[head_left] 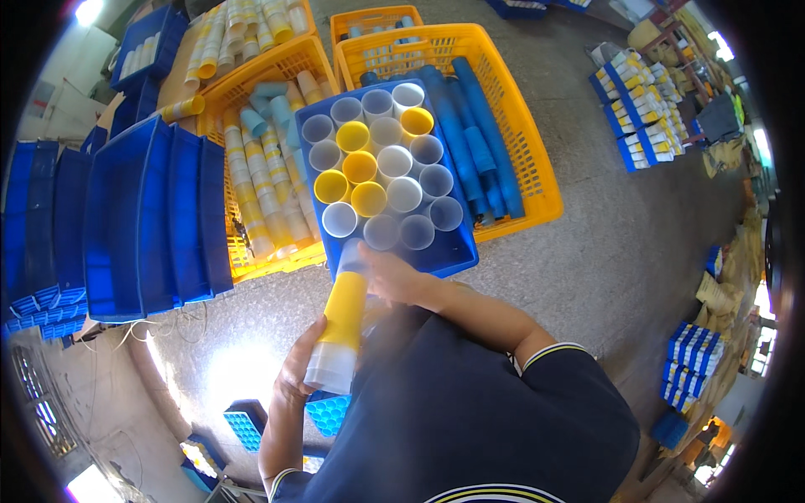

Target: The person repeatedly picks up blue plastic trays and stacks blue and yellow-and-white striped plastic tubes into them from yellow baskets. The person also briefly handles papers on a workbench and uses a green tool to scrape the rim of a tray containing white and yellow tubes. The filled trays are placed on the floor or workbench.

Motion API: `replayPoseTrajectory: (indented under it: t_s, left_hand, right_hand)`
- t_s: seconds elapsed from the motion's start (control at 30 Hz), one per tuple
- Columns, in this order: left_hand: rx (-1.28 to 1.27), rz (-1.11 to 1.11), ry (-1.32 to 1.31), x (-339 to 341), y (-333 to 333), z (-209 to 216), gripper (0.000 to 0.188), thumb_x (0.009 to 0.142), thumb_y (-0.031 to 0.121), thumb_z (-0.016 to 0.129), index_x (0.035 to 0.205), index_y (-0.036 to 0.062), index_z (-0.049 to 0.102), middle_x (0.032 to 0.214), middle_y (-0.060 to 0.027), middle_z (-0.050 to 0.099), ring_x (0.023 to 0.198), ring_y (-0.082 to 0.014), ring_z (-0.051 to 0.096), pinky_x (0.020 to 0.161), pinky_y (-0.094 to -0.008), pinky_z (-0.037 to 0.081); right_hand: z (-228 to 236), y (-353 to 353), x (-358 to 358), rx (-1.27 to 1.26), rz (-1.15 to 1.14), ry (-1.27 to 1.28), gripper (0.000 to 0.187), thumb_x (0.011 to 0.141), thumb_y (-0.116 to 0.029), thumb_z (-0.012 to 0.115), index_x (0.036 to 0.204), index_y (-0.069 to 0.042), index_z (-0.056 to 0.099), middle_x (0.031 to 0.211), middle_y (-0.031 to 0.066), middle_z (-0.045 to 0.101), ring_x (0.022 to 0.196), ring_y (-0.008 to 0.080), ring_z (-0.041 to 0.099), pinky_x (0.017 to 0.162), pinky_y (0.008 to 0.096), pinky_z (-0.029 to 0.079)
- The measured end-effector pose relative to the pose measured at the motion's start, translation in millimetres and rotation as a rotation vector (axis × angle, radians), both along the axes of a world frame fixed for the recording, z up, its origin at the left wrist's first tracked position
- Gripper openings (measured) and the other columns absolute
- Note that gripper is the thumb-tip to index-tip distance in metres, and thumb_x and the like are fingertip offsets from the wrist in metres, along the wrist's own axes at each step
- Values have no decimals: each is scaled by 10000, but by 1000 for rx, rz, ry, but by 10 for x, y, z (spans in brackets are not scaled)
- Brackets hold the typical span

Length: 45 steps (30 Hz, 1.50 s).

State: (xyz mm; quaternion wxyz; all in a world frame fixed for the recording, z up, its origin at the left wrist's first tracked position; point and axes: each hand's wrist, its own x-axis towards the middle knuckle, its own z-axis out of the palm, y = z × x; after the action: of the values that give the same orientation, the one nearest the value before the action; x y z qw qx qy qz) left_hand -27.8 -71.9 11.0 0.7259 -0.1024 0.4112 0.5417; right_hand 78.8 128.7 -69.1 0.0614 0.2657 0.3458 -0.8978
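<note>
A stack of nested plastic cups [344,310], yellow in the middle and translucent at both ends, lies slanted in front of my body. My left hand [303,356] is wrapped round its lower, translucent part. At its upper end, my right hand [390,272] has its fingers closed on the cup there; part of the grip is hidden. Just beyond is a blue tray [444,258] with several upright stacks of cups, their round open mouths facing up. White, translucent and yellow rims [360,166] show among them. The stack's upper end overlaps the tray's near left corner.
Left of the tray, a yellow crate [314,57] holds lying stacks of cups. Another yellow crate [537,159] holds blue tubular stacks. Empty-looking blue bins [126,218] stand nested at the left. Loaded blue trays [637,109] are on the floor at the right.
</note>
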Motion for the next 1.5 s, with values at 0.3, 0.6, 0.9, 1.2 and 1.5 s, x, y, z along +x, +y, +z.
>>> replayPoseTrajectory:
  t_s: [0.3,0.6,0.9,1.2,1.5]
  left_hand:
    - [292,-268,500,-133,95,243,1027,750,531,727,1482,-38,284,1349,-209,510,1193,-269,559,1016,-347,441]
    - [113,-216,1208,101,532,282,320,853,-27,610,1167,-43,665,981,-105,723,921,-172,680,849,-291,537]
    - [153,-120,1454,-189,452,167,317,740,-23,753,1054,21,727,949,-101,710,897,-189,675,848,-289,517]
    - [163,-19,1618,116,473,294,116,836,-18,643,948,-35,664,879,-168,718,814,-202,700,742,-314,544]
    - [255,-100,1809,9,735,-251,243,774,-123,473,952,0,582,833,-201,666,751,-426,645,673,-434,529]
  right_hand:
    - [561,-136,692,2019,145,412,683,824,-204,678,1423,-19,407,1408,134,504,1263,288,526,974,433,377]
    - [561,-119,815,2125,-31,141,601,749,-116,708,1308,-35,503,1243,138,591,1117,279,595,911,399,432]
    - [300,407,1137,1305,-465,-312,700,721,-111,797,1317,-13,444,1244,195,548,1165,351,542,983,423,440]
    - [816,206,856,2056,46,195,556,792,-177,712,1289,-25,514,1267,149,584,1190,312,539,926,479,392]
    - [82,355,944,1410,-289,-27,850,725,-158,844,1410,-19,358,1327,210,495,1250,343,491,1062,408,391]
